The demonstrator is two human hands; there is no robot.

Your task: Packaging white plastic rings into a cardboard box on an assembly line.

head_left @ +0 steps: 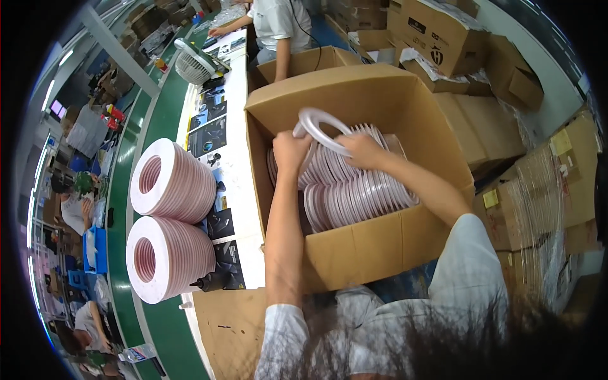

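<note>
Both my hands reach into a large open cardboard box (354, 247) that holds rows of pinkish-white flat rings (354, 196) standing on edge. My left hand (290, 152) and my right hand (362, 151) together grip a small bunch of rings (320, 123) lifted above the rows. The left hand holds the bunch's lower left side, the right hand its lower right side.
Two stacks of the same rings (171, 180) (168, 256) lie on the white worktable (244, 152) to the left, beside dark leaflets and a small fan (193, 62). A green conveyor (136, 190) runs further left. Another person (278, 28) stands beyond; cardboard boxes (443, 38) pile at right.
</note>
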